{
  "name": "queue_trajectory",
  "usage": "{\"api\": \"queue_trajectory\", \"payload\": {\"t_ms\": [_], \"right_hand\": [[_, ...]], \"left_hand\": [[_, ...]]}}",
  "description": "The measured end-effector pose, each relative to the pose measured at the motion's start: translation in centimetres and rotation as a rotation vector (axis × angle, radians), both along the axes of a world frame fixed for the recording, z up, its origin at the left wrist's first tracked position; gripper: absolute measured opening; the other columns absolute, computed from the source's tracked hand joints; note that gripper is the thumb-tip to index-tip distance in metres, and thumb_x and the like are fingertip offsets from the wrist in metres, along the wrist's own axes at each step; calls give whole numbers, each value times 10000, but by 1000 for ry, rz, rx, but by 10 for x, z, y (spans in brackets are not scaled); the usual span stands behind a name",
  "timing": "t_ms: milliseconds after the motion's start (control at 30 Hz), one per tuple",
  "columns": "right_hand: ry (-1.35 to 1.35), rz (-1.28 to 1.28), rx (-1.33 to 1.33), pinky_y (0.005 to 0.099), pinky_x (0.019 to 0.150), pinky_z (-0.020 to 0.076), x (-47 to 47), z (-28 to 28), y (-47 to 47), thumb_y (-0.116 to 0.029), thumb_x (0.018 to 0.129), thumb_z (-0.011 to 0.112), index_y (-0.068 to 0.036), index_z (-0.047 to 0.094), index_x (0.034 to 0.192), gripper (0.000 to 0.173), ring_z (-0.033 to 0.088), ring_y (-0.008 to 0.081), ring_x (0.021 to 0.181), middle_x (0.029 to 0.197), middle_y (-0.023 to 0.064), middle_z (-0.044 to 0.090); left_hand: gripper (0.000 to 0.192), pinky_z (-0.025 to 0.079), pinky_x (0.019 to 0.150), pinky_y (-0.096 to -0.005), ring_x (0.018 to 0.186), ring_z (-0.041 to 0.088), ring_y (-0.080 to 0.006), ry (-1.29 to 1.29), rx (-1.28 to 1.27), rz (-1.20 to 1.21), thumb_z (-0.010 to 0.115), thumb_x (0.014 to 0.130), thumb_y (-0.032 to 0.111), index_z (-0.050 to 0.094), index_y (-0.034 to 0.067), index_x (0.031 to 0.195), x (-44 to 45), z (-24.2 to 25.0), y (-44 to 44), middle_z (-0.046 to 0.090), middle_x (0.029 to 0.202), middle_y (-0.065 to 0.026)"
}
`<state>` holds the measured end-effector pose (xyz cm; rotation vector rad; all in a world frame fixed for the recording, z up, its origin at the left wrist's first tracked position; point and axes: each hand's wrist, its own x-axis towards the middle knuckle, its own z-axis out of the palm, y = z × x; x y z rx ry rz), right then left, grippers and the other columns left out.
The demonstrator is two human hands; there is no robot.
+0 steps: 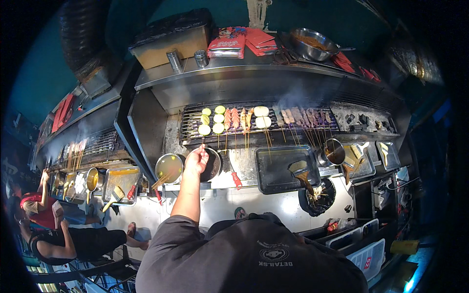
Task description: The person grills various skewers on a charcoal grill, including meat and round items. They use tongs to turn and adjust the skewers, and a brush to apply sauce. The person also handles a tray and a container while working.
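My left hand [197, 159] reaches to the grill's front edge, its fingertips pinched on the stick end of the leftmost skewer of green vegetable slices [204, 129]. My right hand is out of view. Beside that skewer on the grill grate [190, 126] lie another skewer of green slices [218, 119], scored sausage skewers [231, 119], two browned skewers [246, 120] and one of white rounded pieces [262, 117]. Several meat skewers [304, 117] smoke farther right. A dark round pot [214, 164] sits partly hidden below my hand, next to a pot of cloudy liquid [169, 167] with sticks in it.
A black tray [269, 172] holds a basting brush [300, 172]; a sauce pot [332, 153] stands right of it. Charcoal [362, 121] lies at the right end. Shakers [173, 58] stand on the shelf. Two people [62, 241] are by another grill at left.
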<state>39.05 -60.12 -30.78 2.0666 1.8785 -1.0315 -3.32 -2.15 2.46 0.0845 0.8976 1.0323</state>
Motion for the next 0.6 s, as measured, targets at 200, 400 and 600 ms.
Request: {"api": "queue_trajectory", "payload": {"t_ms": [200,400,600], "right_hand": [[30,-52,155,563,663,460,5,18,4,-354,889,545,-132,531,1044,271,622,417,802,781,178,634],[-77,-137,65,494,717,512,-26,60,27,-339,943,488,-115,596,1080,284,640,385,856,902,231,645],[465,-1245,-186,425,723,527,-40,135,32,-466,946,499,-42,731,848,493,674,265,729,767,120,702]], "left_hand": [[136,525,522,-250,510,479,-74,206,-80,-26,546,964,91,646,2,943,-9,-7,8,514,617,19],[308,575,671,-285,784,677,-233,450,164,-262,562,966,229,624,2,1164,-27,-23,13,657,1045,-131],[294,491,536,-174,615,546,-16,426,168,-320,579,965,390,652,106,982,-23,-12,-54,652,795,67]]}}
